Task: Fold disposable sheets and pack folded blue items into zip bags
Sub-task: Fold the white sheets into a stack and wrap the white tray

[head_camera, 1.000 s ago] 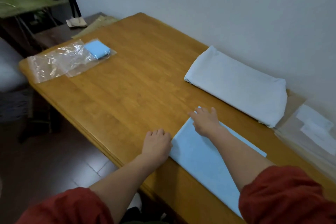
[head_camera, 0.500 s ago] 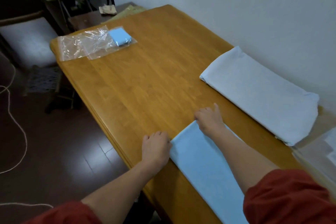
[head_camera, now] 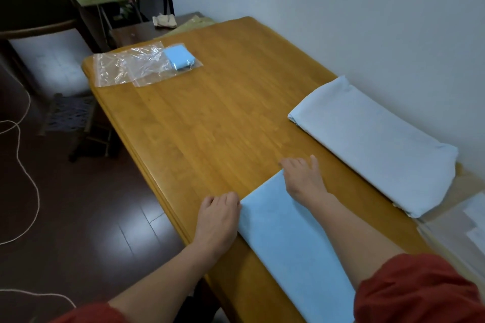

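Folded blue sheet (head_camera: 288, 241) lies along the surface's (head_camera: 223, 126) near edge. The left hand (head_camera: 219, 215) and right hand (head_camera: 301, 178) curl their fingers over its end corners, grasping it. A white folded stack (head_camera: 367, 139) lies beside the wall; zip bags (head_camera: 126, 68) holding a folded blue item (head_camera: 179, 57) sit well apart.

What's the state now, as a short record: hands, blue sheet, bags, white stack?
left hand: fingers curled at left end corner of blue sheet; grip unclear
right hand: on the other end corner, fingers curled; grip unclear
blue sheet: long folded strip, flat on table
zip bags: two, clear, at table's far end
small blue item: folded, at one bag's end; inside or on top unclear
white stack: folded, beside the wall
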